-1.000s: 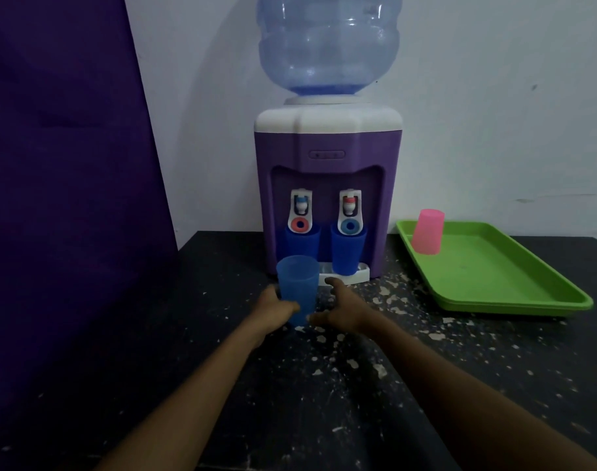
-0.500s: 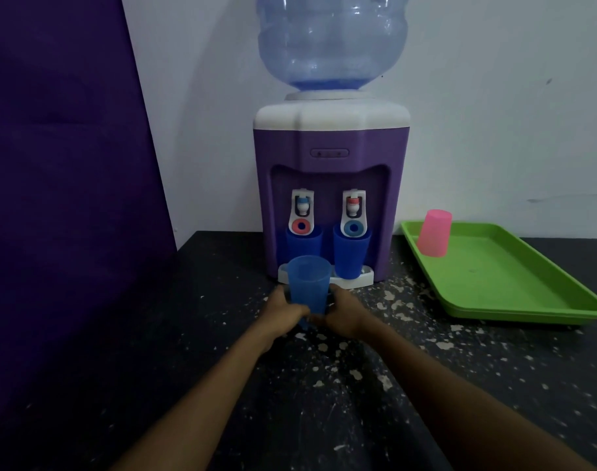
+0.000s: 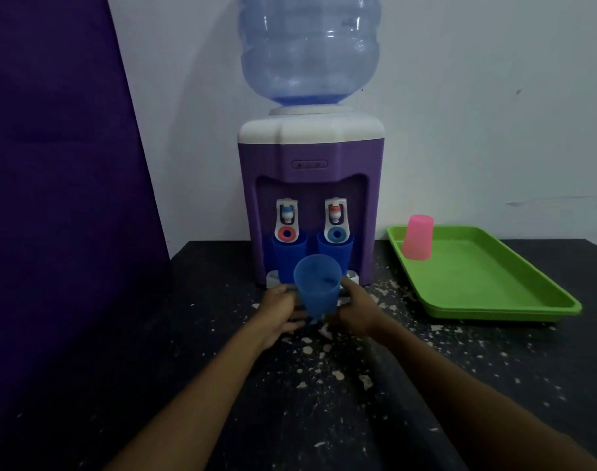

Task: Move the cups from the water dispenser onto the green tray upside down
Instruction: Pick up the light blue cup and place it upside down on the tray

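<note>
A translucent blue cup (image 3: 317, 286) sits mouth-up, tilted toward the camera, between the left hand (image 3: 279, 310) and right hand (image 3: 355, 305), both touching its lower half. Just beyond the hands, two darker blue cups (image 3: 288, 258) (image 3: 336, 252) stand upright under the purple water dispenser's (image 3: 310, 158) taps. Well right of the right hand, a pink cup (image 3: 418, 236) stands upside down (far-left corner) on the green tray (image 3: 501, 302).

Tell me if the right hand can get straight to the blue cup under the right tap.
Probably not yet: the right hand is shut on the held blue cup, which sits directly before the cup under the right tap.
</note>
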